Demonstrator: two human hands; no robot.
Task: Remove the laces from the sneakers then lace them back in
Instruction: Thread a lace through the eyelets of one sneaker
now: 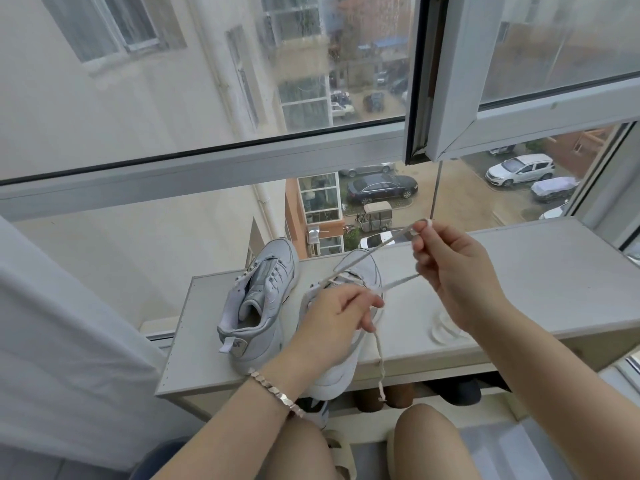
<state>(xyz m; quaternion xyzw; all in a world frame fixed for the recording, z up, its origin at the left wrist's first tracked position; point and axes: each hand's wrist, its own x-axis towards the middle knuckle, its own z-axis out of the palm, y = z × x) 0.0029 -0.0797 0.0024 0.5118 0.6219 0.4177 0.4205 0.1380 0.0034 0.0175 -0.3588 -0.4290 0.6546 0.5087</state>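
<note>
**While the Lace Ran Taut**

As the shelf (519,271) held the bare sneaker (263,306) beside the laced sneaker (334,377), our left hand (332,317) curled over the latter, pinching the hanging tail of the lace (367,255). Our right hand (460,275) pinched it higher; its length ran down-left from those fingertips (420,233) into the sneaker, nearer our left hand.

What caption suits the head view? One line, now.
Left hand and right hand hold a flat white shoelace above a white leather sneaker on a pale cabinet top.
</note>
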